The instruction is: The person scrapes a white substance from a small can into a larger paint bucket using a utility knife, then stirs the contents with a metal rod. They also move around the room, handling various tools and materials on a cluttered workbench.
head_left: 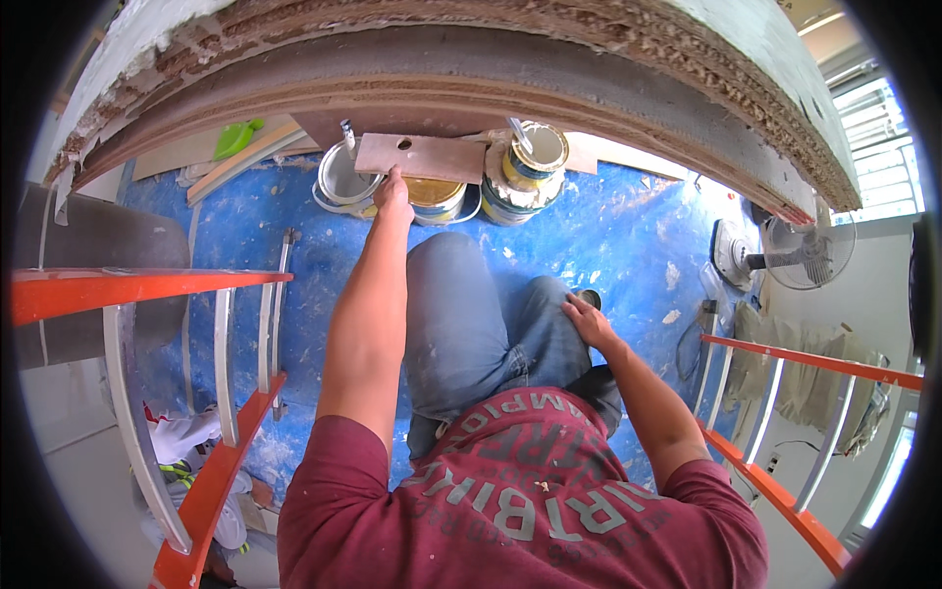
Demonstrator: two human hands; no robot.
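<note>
In front of my left knee, my left hand (pixel 393 196) grips the near edge of a thin, flat wooden board (pixel 442 157) with a dark round hole. The board lies over the tops of the paint buckets. Its left end reaches a white bucket (pixel 340 204) with a handled tool standing in it, and a yellowish bucket (pixel 440 208) is partly hidden below. At its right end, a small open can (pixel 549 152) with a light-coloured tool in it sits on a wider bucket (pixel 510 208). My right hand (pixel 589 321) rests on my right knee, holding nothing.
Overhead, a thick layered wooden edge (pixel 471 49) spans the view. Orange ladders stand left (pixel 226 461) and right (pixel 765 481). A fan (pixel 807 257) is at the right, and a green plastic item (pixel 235 138) lies far left. Blue sheeting (pixel 628 231) covers the floor. Another person (pixel 196 461) is lower left.
</note>
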